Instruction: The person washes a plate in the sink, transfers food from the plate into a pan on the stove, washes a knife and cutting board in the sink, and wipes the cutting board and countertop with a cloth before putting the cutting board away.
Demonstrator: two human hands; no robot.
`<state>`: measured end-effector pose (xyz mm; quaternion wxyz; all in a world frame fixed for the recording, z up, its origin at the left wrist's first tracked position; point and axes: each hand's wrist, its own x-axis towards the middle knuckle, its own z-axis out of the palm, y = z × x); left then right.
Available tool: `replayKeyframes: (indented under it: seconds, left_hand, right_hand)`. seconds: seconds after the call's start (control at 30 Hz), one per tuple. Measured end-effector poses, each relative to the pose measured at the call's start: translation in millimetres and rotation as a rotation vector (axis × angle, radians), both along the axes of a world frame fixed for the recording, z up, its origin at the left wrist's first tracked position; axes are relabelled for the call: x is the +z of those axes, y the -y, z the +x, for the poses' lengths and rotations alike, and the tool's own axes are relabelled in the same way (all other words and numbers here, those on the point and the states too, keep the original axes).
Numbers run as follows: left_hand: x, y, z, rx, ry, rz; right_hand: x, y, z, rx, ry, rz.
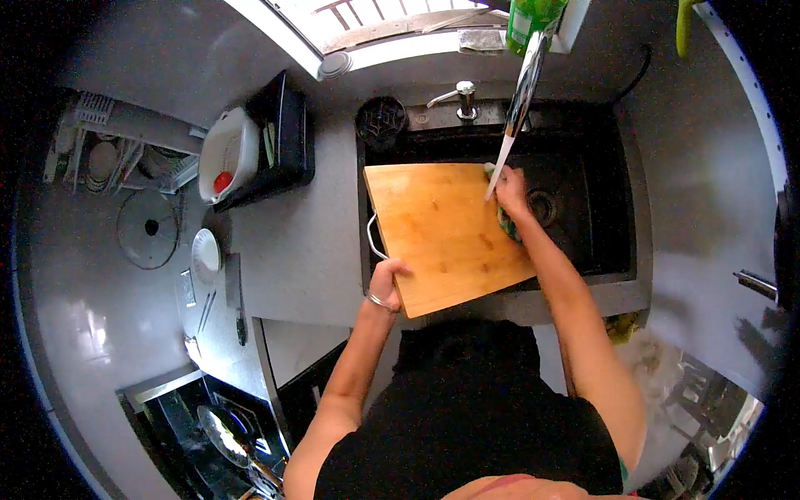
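A wooden cutting board (446, 233) is held tilted over the black sink (629, 208). My left hand (387, 282) grips its lower left edge, thumb on the top face. At the board's right edge, my right hand (512, 193) is closed on a crumpled green, cloth-like thing (507, 225), partly hidden by the hand and wrist. The chrome faucet (527, 83) reaches over the board, and a whitish stream that looks like water (500, 167) comes down beside my right hand. A metal handle (374, 235) shows at the board's left edge.
Behind the sink are a soap dispenser (467, 100) and a green bottle (533, 21). A black mesh strainer (381, 121) sits at the sink's back left corner. Left on the counter are a white basket (229, 150), a knife (242, 325) and a white bowl (206, 254).
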<state>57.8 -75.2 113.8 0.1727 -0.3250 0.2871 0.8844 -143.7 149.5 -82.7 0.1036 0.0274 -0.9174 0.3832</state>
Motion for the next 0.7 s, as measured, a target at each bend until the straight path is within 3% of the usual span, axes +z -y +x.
replayKeyframes:
  seconds: [0.07, 0.1, 0.13, 0.17, 0.23, 0.3, 0.37, 0.47, 0.5, 0.53, 0.6, 0.63, 0.67, 0.7]
  left_hand:
    - [-4.4, -6.2, -3.4, -0.017, -0.007, -0.010]
    - [-6.9, -10.0, -6.1, -0.023, -0.010, 0.009]
    - [-10.3, -13.9, -9.9, -0.030, -0.014, 0.026]
    - [-14.1, -16.4, -12.8, -0.039, -0.018, 0.041]
    - [-23.9, -16.9, -16.6, -0.056, 0.016, 0.023]
    - [-18.1, -19.9, -18.9, -0.063, 0.085, -0.064]
    - [-16.5, -13.8, -12.3, -0.070, -0.041, 0.006]
    - [7.5, -8.8, 4.4, 0.001, -0.016, -0.022]
    - [11.0, -3.7, 9.5, 0.021, -0.001, -0.030]
    - [12.9, 1.1, 14.7, 0.045, 0.012, -0.037]
    - [11.5, 11.1, 21.7, 0.073, 0.017, -0.005]
    - [9.7, 15.1, 24.9, 0.089, 0.018, 0.014]
    - [8.3, 19.1, 27.3, 0.093, 0.013, 0.040]
    - [7.1, 23.1, 28.0, 0.087, 0.010, 0.055]
  right_hand:
    - [63.7, 20.8, 16.4, 0.162, 0.338, -0.481]
    - [98.4, 32.3, 25.8, 0.192, 0.467, -0.521]
    - [88.8, 50.3, 36.1, 0.196, 0.188, -0.398]
    - [138.4, 62.2, 47.8, 0.327, 0.415, -0.589]
    - [137.7, 98.5, 64.5, 0.409, 0.057, -0.356]
    - [170.2, 115.7, 85.1, 0.523, -0.051, -0.157]
    - [150.0, 120.1, 67.6, 0.460, -0.089, -0.090]
    - [129.7, 91.6, 18.7, 0.240, 0.109, 0.139]
    - [75.6, 79.4, -3.3, 0.173, 0.035, -0.057]
    - [57.2, 57.0, -11.4, 0.132, 0.172, -0.303]
    - [55.7, 12.2, -15.7, -0.056, 0.506, -0.032]
    - [-13.3, -12.9, -22.7, -0.078, 0.339, 0.180]
    - [-75.1, -44.9, -33.2, -0.147, 0.523, -0.236]
    - [-72.4, -67.5, -30.4, -0.103, 0.615, 0.076]
